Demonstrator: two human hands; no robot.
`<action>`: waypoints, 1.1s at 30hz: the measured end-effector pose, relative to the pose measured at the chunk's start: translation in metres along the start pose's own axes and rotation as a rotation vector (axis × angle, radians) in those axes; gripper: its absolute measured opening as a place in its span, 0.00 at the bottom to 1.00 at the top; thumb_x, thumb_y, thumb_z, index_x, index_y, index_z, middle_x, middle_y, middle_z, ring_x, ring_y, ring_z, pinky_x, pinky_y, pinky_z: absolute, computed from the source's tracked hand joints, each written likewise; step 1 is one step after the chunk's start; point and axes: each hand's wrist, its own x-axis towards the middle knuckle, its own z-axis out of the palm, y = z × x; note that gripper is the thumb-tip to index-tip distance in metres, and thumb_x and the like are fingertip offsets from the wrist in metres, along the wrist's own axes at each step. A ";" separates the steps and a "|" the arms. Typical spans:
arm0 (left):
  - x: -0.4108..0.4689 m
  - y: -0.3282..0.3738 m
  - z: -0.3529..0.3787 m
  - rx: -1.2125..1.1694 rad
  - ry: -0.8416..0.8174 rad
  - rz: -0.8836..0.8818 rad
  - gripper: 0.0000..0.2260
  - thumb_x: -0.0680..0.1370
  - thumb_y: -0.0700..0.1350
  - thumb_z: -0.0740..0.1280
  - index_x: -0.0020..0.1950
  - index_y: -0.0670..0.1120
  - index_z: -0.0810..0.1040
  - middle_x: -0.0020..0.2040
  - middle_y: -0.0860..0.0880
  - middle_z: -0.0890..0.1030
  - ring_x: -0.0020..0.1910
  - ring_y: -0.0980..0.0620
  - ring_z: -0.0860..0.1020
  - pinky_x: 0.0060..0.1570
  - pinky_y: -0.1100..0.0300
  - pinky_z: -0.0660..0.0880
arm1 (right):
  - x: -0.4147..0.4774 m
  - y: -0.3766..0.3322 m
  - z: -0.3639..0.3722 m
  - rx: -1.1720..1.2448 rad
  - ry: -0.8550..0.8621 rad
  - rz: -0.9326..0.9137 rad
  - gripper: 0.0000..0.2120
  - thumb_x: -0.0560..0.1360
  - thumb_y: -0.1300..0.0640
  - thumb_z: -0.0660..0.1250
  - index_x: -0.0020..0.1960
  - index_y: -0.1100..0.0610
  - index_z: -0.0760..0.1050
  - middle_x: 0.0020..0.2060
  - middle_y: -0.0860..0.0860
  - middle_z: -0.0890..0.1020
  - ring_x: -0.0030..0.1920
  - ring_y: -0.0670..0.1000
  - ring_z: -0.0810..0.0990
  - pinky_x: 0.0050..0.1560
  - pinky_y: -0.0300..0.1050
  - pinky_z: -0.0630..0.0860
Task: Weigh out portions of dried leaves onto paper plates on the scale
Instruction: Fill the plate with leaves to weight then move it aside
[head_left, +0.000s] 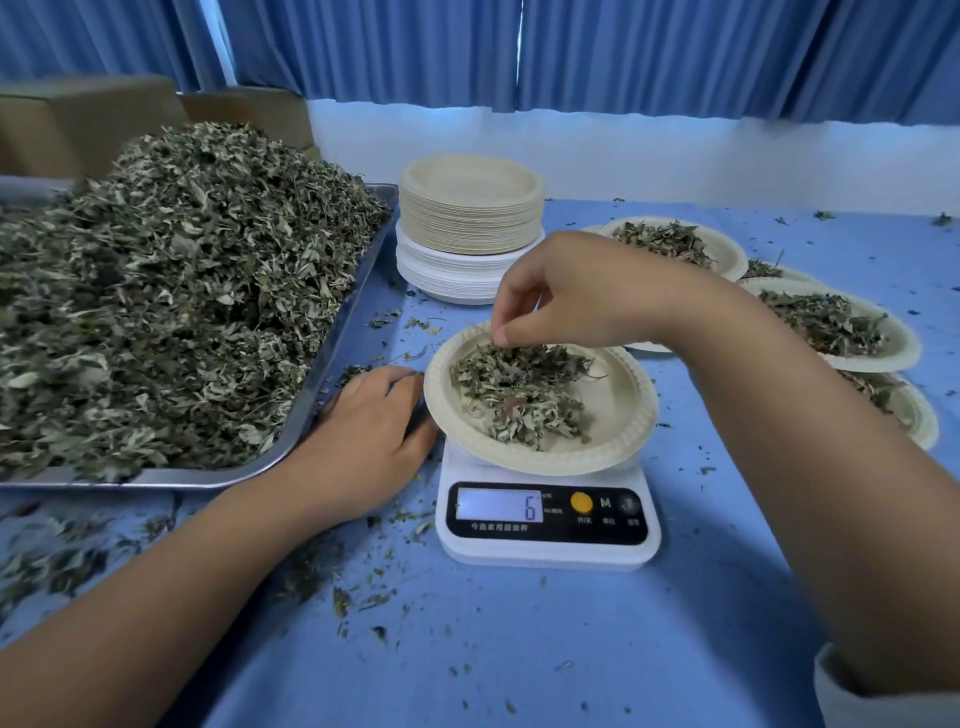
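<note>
A white kitchen scale (548, 540) stands at the table's middle, its display showing 6. On it rests a cream paper plate (618, 415) holding a small heap of dried leaves (519, 395). My right hand (571, 291) hovers over the plate's far edge, fingertips pinched on a few leaves at the top of the heap. My left hand (369, 431) lies flat on the blue table between the scale and a metal tray (332, 338), holding nothing. The tray is piled high with dried leaves (171, 280).
A tall stack of empty paper plates (467, 223) stands behind the scale. Several filled plates (831, 322) lie at the right. Leaf crumbs are scattered over the blue tabletop (519, 649). Cardboard boxes (78, 119) sit at the back left, with blue curtains behind.
</note>
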 end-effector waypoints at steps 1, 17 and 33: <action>0.000 0.000 0.000 0.000 -0.002 0.000 0.22 0.81 0.55 0.54 0.73 0.50 0.62 0.71 0.50 0.63 0.71 0.49 0.60 0.71 0.51 0.58 | 0.000 -0.001 0.000 0.000 0.004 0.000 0.02 0.73 0.53 0.72 0.42 0.49 0.83 0.36 0.40 0.83 0.36 0.34 0.76 0.33 0.24 0.69; 0.000 0.000 0.003 0.021 0.016 0.029 0.20 0.81 0.54 0.54 0.71 0.48 0.65 0.69 0.48 0.65 0.68 0.47 0.62 0.68 0.51 0.60 | 0.017 -0.034 0.027 0.047 0.098 -0.140 0.03 0.74 0.58 0.69 0.44 0.51 0.81 0.36 0.42 0.81 0.32 0.31 0.73 0.36 0.24 0.67; 0.008 -0.007 0.011 0.045 0.058 0.051 0.19 0.79 0.53 0.51 0.67 0.48 0.66 0.66 0.46 0.69 0.64 0.45 0.67 0.64 0.49 0.64 | 0.141 -0.124 0.099 -0.486 -0.375 -0.292 0.44 0.69 0.45 0.75 0.77 0.53 0.57 0.72 0.52 0.68 0.68 0.55 0.69 0.60 0.43 0.69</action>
